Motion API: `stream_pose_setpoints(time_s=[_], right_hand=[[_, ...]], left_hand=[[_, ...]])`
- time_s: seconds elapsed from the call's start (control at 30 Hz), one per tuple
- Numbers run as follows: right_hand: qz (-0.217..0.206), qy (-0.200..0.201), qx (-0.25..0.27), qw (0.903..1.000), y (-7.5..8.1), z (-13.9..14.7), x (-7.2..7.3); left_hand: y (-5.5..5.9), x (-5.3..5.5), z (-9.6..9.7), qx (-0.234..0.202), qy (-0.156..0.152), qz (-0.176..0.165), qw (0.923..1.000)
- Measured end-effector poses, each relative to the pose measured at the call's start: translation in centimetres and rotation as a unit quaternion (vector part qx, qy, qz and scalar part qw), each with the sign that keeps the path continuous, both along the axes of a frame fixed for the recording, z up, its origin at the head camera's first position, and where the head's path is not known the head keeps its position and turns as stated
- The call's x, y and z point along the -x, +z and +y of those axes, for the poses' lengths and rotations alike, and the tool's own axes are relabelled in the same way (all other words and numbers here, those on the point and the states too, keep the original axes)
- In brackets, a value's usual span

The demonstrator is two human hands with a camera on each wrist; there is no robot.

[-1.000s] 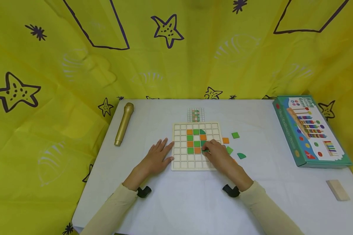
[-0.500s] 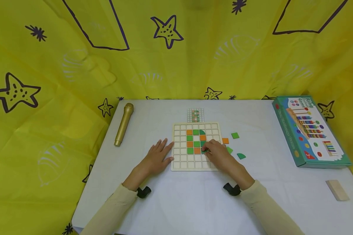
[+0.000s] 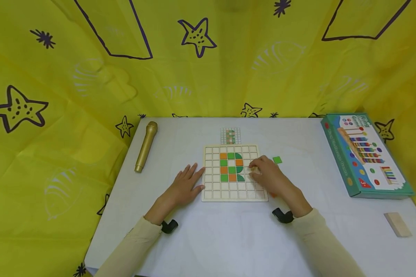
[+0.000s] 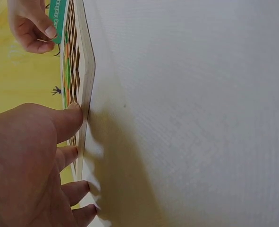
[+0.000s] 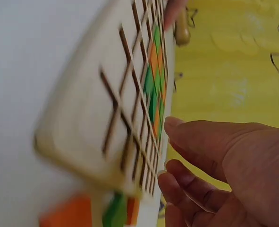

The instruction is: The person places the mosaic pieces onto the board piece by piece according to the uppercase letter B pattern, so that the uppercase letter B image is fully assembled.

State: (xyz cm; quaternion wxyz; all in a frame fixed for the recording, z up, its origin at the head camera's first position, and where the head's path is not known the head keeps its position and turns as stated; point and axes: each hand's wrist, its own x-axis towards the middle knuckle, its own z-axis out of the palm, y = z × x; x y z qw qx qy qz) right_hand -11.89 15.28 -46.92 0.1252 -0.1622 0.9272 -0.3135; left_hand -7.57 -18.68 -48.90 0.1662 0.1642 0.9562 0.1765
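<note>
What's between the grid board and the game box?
Head view: right hand partly over the grid board, loose green square, orange piece partly hidden by the hand, then bare white table to the game box. Right wrist view adds a blurred green piece.

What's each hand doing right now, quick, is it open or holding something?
Left hand: open, holding nothing, touching the grid board at its left edge.
Right hand: open, holding nothing, over the board's right side.

Reads "Ring" and "Game" on the lid of the box (image 3: 378, 154) at right, with the line between too small to make out; shows "3" on a red patch (image 3: 364, 182) toward the lid's near end; carries "Challenge" along the left side.
</note>
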Motion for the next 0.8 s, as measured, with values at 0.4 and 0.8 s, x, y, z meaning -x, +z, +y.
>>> stream_pose_setpoints(time_s=[0.4, 0.8], right_hand=[[-0.026, -0.039, -0.034, 0.9983, 0.1, 4.4, 2.2], [-0.036, -0.023, -0.016, 0.999, -1.2, 4.3, 2.4]], left_hand=[[0.2, 0.0, 0.0, -0.003, -0.002, 0.003, 1.0], [0.3, 0.1, 0.0, -0.001, -0.004, 0.003, 1.0]])
